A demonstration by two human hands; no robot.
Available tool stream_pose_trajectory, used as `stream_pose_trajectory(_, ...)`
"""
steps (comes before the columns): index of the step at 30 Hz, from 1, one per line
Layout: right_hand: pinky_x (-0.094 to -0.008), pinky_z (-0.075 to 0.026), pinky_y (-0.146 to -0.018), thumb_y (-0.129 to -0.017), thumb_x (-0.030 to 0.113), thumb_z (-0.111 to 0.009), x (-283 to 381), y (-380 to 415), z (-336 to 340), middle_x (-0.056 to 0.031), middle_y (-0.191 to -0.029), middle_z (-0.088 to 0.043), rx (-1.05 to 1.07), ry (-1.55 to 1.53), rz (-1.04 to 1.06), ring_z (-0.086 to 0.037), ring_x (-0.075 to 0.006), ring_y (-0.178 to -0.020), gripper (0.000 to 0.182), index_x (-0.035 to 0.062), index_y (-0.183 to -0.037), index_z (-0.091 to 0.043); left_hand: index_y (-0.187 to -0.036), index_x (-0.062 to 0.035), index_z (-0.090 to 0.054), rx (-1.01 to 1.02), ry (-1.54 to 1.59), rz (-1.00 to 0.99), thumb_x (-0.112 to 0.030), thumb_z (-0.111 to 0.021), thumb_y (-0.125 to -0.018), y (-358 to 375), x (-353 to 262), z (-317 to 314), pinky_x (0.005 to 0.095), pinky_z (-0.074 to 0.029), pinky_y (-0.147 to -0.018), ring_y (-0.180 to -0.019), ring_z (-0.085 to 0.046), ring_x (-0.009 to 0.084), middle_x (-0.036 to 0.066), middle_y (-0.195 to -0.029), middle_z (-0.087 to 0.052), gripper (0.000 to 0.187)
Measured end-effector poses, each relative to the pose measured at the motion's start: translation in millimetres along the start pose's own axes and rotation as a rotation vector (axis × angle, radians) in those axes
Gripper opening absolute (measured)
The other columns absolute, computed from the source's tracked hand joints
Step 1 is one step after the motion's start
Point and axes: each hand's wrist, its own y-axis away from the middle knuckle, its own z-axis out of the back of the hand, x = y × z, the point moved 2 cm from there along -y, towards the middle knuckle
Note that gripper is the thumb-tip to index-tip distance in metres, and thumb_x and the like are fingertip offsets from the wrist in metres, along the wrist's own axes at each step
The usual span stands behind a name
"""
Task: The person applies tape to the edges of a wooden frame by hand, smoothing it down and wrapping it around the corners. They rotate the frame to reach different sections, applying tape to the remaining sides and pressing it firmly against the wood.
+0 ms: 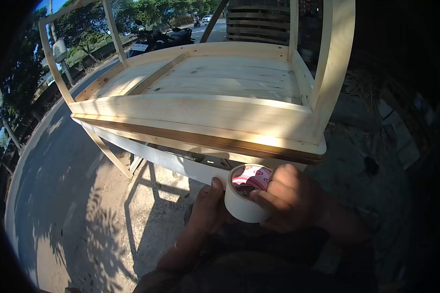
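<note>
My right hand (pixel 291 198) grips a wide roll of white masking tape (pixel 244 205), its fingers over the rim and into the core, where red and white print shows. From the roll, a long strip of tape (pixel 156 157) runs up and left below the edge of an upturned wooden table (pixel 200 112), reaching towards its far left corner. Beside the roll, my left hand (pixel 206 207) is closed, its thumb up against the strip; its other fingers are mostly hidden. A brown-stained band (pixel 220 141) lies along the table edge above the strip.
The table's legs (pixel 333 63) point upward, and a wooden support (pixel 110 154) stands beneath its left end. A parked motorcycle (pixel 161 40) and stacked slats (pixel 256 24) are behind it. A road (pixel 49 166) runs along the left. Deep shade covers the right.
</note>
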Motion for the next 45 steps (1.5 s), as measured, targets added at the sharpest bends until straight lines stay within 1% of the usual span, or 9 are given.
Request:
stream_pose_trajectory(5, -0.0443, -0.050, -0.079, -0.078, 0.021, -0.083, 32.9, 19.2, 38.5, -0.0061, -0.094, -0.055, 0.043, 0.342, -0.200, -0.061, -0.0255, -0.087, 0.042, 0.0074, -0.107, -0.057, -0.109, 0.0000, -0.068, 0.081, -0.050, 0.019, -0.053, -0.056, -0.103, 3.1, 16.2, -39.7, 0.0236, -0.048, -0.067, -0.079, -0.063, 0.0094, 0.003, -0.090, -0.068, 0.055)
stream_pose_trajectory(10, -0.0560, -0.049, -0.099, -0.080, 0.019, -0.083, 21.2, 27.6, 23.9, -0.0092, -0.111, -0.061, -0.366, -0.048, -0.335, -0.064, -0.0320, -0.106, 0.037, 0.0102, -0.102, -0.054, -0.124, 0.0043, -0.065, 0.317, -0.214, 0.030, -0.071, -0.046, -0.099, 1.6, 2.1, -45.6, 0.0335, -0.057, -0.085, -0.102, -0.071, 0.0197, 0.016, -0.113, -0.073, 0.082)
stream_pose_trajectory(13, -0.0559, -0.050, -0.106, -0.079, 0.018, -0.084, 10.0, 47.3, 19.5, -0.0075, -0.105, -0.064, -0.323, -0.188, -0.239, -0.065, -0.0311, -0.103, 0.038, 0.0101, -0.108, -0.060, -0.130, 0.0053, -0.060, 0.284, 0.035, 0.167, -0.077, -0.037, -0.098, 2.4, 21.7, -43.2, 0.0358, -0.057, -0.085, -0.103, -0.070, 0.0241, 0.017, -0.118, -0.070, 0.091)
stream_pose_trajectory(16, -0.0453, -0.059, -0.088, -0.082, 0.012, -0.079, 13.9, 52.1, 39.4, -0.0038, -0.088, -0.062, -0.270, 0.084, -0.137, -0.063, -0.0231, -0.093, 0.042, 0.0101, -0.122, -0.066, -0.133, 0.0042, -0.058, 0.283, -0.277, 0.060, -0.061, -0.047, -0.104, 3.2, 28.1, -47.0, 0.0354, -0.053, -0.093, -0.108, -0.067, 0.0209, 0.014, -0.119, -0.069, 0.072)
stream_pose_trajectory(22, -0.0321, -0.045, -0.062, -0.078, 0.010, -0.078, 14.0, 71.3, 86.6, 0.0039, -0.074, -0.049, -0.047, 0.428, -0.160, -0.050, -0.0151, -0.071, 0.050, 0.0149, -0.126, -0.066, -0.122, 0.0002, -0.069, 0.289, -0.390, 0.133, -0.029, -0.067, -0.101, 12.2, 1.9, -60.7, 0.0332, -0.052, -0.095, -0.109, -0.067, 0.0192, 0.014, -0.115, -0.072, 0.036)
stream_pose_trajectory(25, -0.0306, -0.038, -0.059, -0.081, 0.013, -0.078, 11.3, 81.5, 92.2, 0.0044, -0.072, -0.048, 0.049, 0.513, -0.224, -0.050, -0.0139, -0.069, 0.048, 0.0162, -0.127, -0.067, -0.117, -0.0005, -0.072, 0.503, -0.701, -0.175, -0.017, -0.073, -0.094, 22.7, -25.3, -44.6, 0.0316, -0.054, -0.090, -0.103, -0.069, 0.0201, 0.016, -0.110, -0.073, 0.028)
stream_pose_trajectory(31, -0.0387, -0.032, -0.065, -0.082, 0.046, -0.078, 4.0, 88.3, 91.4, 0.0014, -0.069, -0.049, 0.125, 0.527, -0.259, -0.048, -0.0189, -0.065, 0.054, 0.0077, -0.119, -0.070, -0.109, -0.0054, -0.073, -0.460, -1.566, -1.202, -0.003, -0.079, -0.079, 5.8, -76.2, -52.9, 0.0381, -0.052, -0.090, -0.108, -0.062, 0.0306, 0.010, -0.106, -0.069, 0.030)
stream_pose_trajectory(38, -0.0432, -0.038, -0.070, -0.071, 0.043, -0.084, -5.7, 92.0, 83.1, -0.0054, -0.071, -0.055, -0.006, 0.468, -0.470, -0.051, -0.0236, -0.069, 0.045, 0.0059, -0.084, -0.063, -0.091, -0.0057, -0.073, -0.032, -1.708, -1.139, -0.008, -0.080, -0.076, -35.4, -87.9, -54.4, 0.0523, -0.038, -0.114, -0.108, -0.061, 0.0329, 0.008, -0.099, -0.067, 0.017)
stream_pose_trajectory(45, -0.0418, -0.039, -0.073, -0.074, 0.036, -0.085, -9.9, 95.2, 73.1, -0.0059, -0.070, -0.055, -0.045, 0.492, -0.575, -0.053, -0.0242, -0.070, 0.037, 0.0080, -0.073, -0.060, -0.091, -0.0041, -0.069, -0.042, -1.611, -1.207, -0.002, -0.081, -0.075, -43.4, -77.3, -60.1, 0.0454, -0.047, -0.101, -0.102, -0.062, 0.0309, 0.009, -0.096, -0.064, 0.020)
